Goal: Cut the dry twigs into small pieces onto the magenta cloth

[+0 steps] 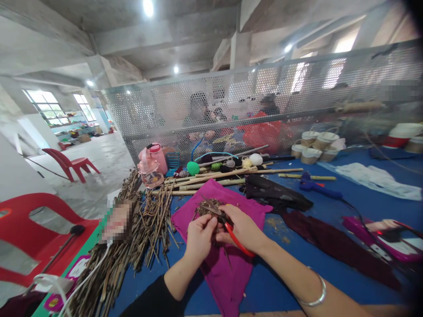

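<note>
Twig clump [211, 207] lies over the magenta cloth [228, 277] at mid-surface, just beyond both grips: left grip [198, 235] pinches its near edge, right grip [243, 229] (closed around red-handled scissors [236, 240]) sits beside it, blades touching the twigs.

Colours noted on blue worktop [330, 207].
Magenta cloth [214, 273]; red-handled scissors [236, 240]; dark brown twig bundle [209, 206]; tan-brown stick pile [139, 237]; pink jug [152, 164]; green ball [193, 167]; red chair [71, 164]; grey screen [231, 101], dotted perforations.
</note>
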### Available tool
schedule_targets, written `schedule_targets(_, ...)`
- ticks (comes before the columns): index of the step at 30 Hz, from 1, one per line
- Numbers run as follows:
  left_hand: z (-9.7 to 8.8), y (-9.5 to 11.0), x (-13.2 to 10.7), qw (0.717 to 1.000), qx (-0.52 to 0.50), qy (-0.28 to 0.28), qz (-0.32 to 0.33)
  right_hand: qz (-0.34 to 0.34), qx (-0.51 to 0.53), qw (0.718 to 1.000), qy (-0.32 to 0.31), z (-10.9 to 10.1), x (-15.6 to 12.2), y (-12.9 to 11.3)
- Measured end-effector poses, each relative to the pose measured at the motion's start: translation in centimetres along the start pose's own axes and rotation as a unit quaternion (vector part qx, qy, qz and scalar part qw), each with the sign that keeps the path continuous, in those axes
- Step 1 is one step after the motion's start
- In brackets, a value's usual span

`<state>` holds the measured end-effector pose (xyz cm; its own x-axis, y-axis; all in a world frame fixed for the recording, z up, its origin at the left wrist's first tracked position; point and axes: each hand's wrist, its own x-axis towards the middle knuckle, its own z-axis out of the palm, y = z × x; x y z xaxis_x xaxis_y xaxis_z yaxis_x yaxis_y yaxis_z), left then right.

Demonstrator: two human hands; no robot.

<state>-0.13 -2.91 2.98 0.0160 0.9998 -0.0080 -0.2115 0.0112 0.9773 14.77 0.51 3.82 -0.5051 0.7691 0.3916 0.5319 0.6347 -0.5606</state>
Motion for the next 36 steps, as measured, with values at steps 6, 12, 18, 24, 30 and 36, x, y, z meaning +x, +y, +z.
schedule_targets(6, 0.1, 0.3, -0.1, 1.0, 0.023, -0.006, 0.0, -0.014, 0.007, 1.0, -0.003, 0.1, 0.1, 0.0)
schedule_targets(12, 0.3, 0.9, -0.3, 0.999, 0.041, -0.01, 0.004, 0.017, 0.007, 0.999, -0.031, -0.6, 0.1, -0.3)
schedule_targets(18, 0.3, 1.3, -0.5, 0.999, 0.036, -0.02, 0.012, 0.024, 0.024, 0.999, -0.041, -1.0, 0.1, -0.2)
schedule_targets(24, 0.1, 0.7, -0.1, 1.0, 0.001, -0.021, 0.009, 0.032, 0.035, 0.998, -0.037, -0.6, 0.0, 0.1)
schedule_targets(30, 0.2, 0.3, -0.1, 1.0, -0.009, -0.022, -0.006, 0.018, 0.006, 0.999, -0.029, -0.5, -0.1, 0.4)
schedule_targets(36, 0.2, 0.5, -0.2, 1.0, 0.015, -0.012, -0.012, 0.025, -0.006, 0.999, -0.042, -0.8, 0.0, 0.4)
